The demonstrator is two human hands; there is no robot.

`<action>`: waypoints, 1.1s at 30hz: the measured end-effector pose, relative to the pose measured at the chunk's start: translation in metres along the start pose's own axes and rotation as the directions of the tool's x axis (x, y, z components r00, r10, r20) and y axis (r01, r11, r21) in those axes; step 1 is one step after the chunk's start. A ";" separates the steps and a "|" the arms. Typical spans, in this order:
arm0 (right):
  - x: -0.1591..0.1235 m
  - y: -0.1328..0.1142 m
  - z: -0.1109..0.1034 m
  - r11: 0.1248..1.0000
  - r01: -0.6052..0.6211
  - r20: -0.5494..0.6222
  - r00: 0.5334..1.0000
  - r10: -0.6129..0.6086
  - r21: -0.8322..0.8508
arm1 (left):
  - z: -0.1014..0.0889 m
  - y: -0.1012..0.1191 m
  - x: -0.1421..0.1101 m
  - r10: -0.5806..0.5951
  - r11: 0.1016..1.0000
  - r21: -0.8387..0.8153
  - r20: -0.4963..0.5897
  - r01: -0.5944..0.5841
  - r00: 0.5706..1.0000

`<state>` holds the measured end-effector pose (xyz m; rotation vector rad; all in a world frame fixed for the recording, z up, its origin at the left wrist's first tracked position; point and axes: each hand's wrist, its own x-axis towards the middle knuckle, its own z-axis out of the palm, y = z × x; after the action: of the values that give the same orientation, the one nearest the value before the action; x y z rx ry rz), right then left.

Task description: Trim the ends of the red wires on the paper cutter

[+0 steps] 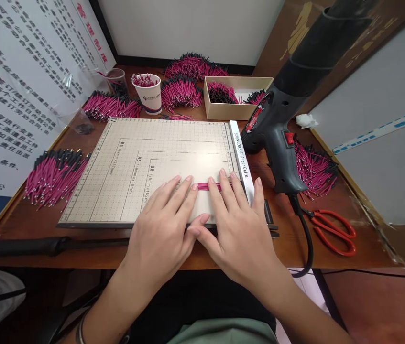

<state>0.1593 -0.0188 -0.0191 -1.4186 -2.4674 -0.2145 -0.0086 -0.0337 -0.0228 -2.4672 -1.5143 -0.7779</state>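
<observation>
Both my hands lie flat on a beige paper cutter board point(145, 157) with a printed grid. My left hand point(164, 229) and my right hand point(236, 224) have their fingers stretched out and spread. Their fingertips press on a short row of pink wires point(207, 186) lying side by side near the board's right edge, beside the white cutter rail point(240, 148). The thumbs touch each other at the board's near edge.
A dark heat gun point(288, 129) stands at the right, its cord running off the table. Red scissors point(331, 229) lie at the right front. Heaps of pink wires point(55, 174) sit left, back and right. A paper cup point(148, 93), a clear cup point(116, 81) and a cardboard box point(236, 95) stand behind.
</observation>
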 end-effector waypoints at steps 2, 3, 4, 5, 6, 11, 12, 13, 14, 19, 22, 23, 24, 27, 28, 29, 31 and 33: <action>0.001 0.000 0.000 1.000 0.003 0.005 1.000 -0.004 0.002 | -0.001 -0.001 0.000 0.008 1.000 -0.005 0.029 -0.008 1.000; 0.001 0.000 0.000 1.000 0.007 0.006 1.000 -0.007 0.003 | -0.001 -0.001 0.000 0.009 1.000 -0.005 0.032 -0.009 0.999; 0.001 0.000 -0.001 1.000 0.008 0.006 1.000 -0.009 0.004 | -0.001 -0.001 0.000 0.006 1.000 -0.004 0.028 -0.006 1.000; 0.000 0.000 -0.001 1.000 0.008 0.004 1.000 -0.008 0.005 | 0.000 -0.001 -0.001 -0.001 1.000 -0.003 0.016 0.001 1.000; 0.000 0.000 -0.001 1.000 0.006 0.002 1.000 -0.006 0.006 | 0.001 0.000 0.000 -0.010 1.000 -0.001 0.001 0.010 1.000; 0.000 -0.001 -0.001 1.000 -0.009 -0.002 1.000 0.009 0.010 | 0.005 0.005 0.003 -0.073 0.996 0.047 -0.016 0.073 0.997; 0.000 -0.001 -0.001 1.000 -0.010 -0.002 1.000 0.010 0.011 | 0.005 0.005 0.003 -0.075 0.996 0.050 0.000 0.075 0.997; 0.000 -0.001 -0.001 1.000 -0.011 -0.003 1.000 0.011 0.011 | 0.005 0.005 0.003 -0.075 0.996 0.049 0.017 0.074 0.997; 0.000 -0.001 -0.001 1.000 -0.011 -0.004 1.000 0.012 0.012 | 0.005 0.006 0.003 -0.073 0.996 0.045 0.026 0.071 0.997; 0.000 0.000 -0.001 1.000 -0.008 -0.007 1.000 0.008 0.015 | 0.006 0.008 0.003 -0.080 0.994 0.073 0.005 0.079 0.997; 0.000 0.000 -0.002 1.000 -0.009 0.006 1.000 0.009 0.016 | 0.004 0.008 0.003 -0.069 0.996 0.068 0.046 0.065 0.997; 0.001 -0.001 -0.002 1.000 -0.011 0.008 1.000 0.011 0.016 | 0.004 0.007 0.003 -0.067 0.996 0.059 0.057 0.064 0.996; 0.001 -0.001 -0.002 1.000 -0.012 0.011 1.000 0.012 0.014 | 0.003 0.007 0.003 -0.067 0.997 0.050 0.063 0.064 0.996; 0.000 -0.001 -0.002 1.000 -0.012 0.013 1.000 0.012 0.011 | 0.004 0.007 0.003 -0.079 0.996 0.050 0.054 0.076 0.995; 0.000 -0.001 -0.002 1.000 -0.011 0.015 1.000 0.011 0.012 | 0.005 0.008 0.003 -0.088 0.995 0.055 0.045 0.085 0.995; 0.000 0.000 -0.001 1.000 -0.012 0.016 1.000 0.011 0.012 | 0.006 0.009 0.003 -0.099 0.994 0.059 0.032 0.097 0.995; 0.000 0.000 -0.001 1.000 -0.013 0.021 1.000 0.013 0.016 | 0.007 0.011 0.002 -0.126 0.991 0.055 -0.010 0.126 0.992; 0.000 0.000 -0.001 1.000 -0.012 0.025 1.000 0.012 0.020 | 0.008 0.012 0.001 -0.152 0.987 0.036 -0.063 0.154 0.986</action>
<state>0.1598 -0.0189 -0.0180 -1.4356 -2.4731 -0.1705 0.0050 -0.0352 -0.0278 -2.2977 -1.6954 -0.8295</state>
